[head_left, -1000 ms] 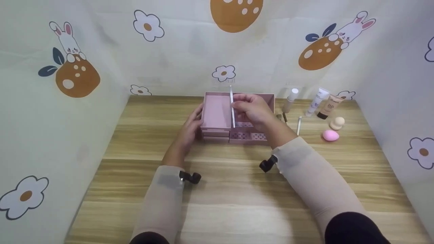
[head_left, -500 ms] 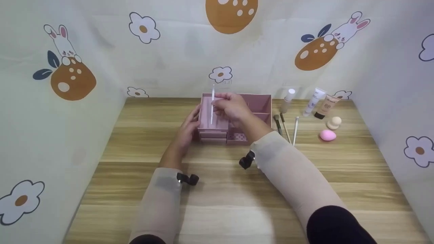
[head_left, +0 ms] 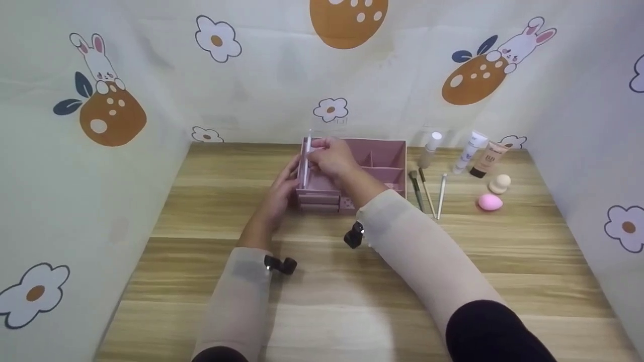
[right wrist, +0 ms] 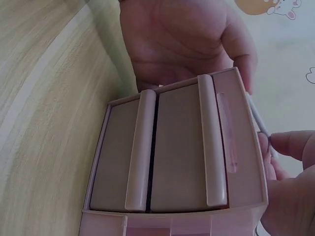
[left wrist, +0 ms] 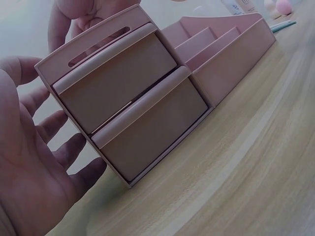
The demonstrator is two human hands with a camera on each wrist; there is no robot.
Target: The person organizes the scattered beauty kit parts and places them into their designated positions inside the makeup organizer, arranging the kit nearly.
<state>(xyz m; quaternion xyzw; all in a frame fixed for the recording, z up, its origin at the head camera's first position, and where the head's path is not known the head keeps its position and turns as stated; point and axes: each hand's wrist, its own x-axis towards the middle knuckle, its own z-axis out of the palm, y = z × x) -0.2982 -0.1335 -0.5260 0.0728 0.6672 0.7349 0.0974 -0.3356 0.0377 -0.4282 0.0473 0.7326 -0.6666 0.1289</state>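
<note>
A pink makeup organizer (head_left: pixel 387 151) stands at the back of the table, with a shallow top tray (head_left: pixel 322 182) and two drawers (left wrist: pixel 123 73) on its left and open compartments on its right. My left hand (head_left: pixel 275 200) rests against its left side, the fingers fairly straight along the wall, as the left wrist view shows. Over the top tray, my right hand (head_left: pixel 332 158) pinches a slim white stick (head_left: pixel 307 163) between thumb and fingers. The stick lies lengthwise along the tray's left edge, its far end reaching past the back rim. Both drawers are pushed in.
Right of the organizer lie a dark brush (head_left: pixel 415 183), a thin wooden-handled brush (head_left: pixel 427 191) and a white stick (head_left: pixel 441 196). Behind them stand a bottle (head_left: pixel 430 151), a white tube (head_left: pixel 470 152) and a beige tube (head_left: pixel 489 160). A beige sponge (head_left: pixel 499 184) and a pink sponge (head_left: pixel 490 202) sit farther right.
My right hand has carried the white stick leftward, from the organizer's middle divider to the left edge of the top tray. The left hand keeps its place on the side.
</note>
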